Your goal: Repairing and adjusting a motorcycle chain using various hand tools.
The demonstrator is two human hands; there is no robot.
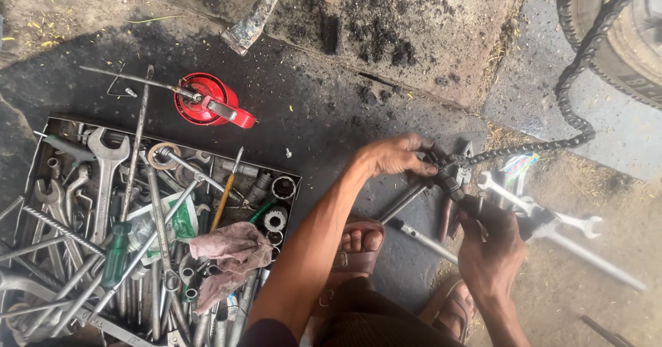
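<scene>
Left hand [396, 155] grips the chain [572, 78]; right hand [491, 240], just below, clamps pliers [452, 181] on it.

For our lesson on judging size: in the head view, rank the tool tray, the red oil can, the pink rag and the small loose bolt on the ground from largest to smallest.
1. Tool tray
2. Pink rag
3. Red oil can, which looks close to the rag in size
4. Small loose bolt

Down in the metal tool tray [41, 134], a crumpled white-and-green plastic packet [172, 224] lies among the spanners. By the right hand [491, 250], a small multicoloured wrapper [518, 165] lies on the ground.
</scene>
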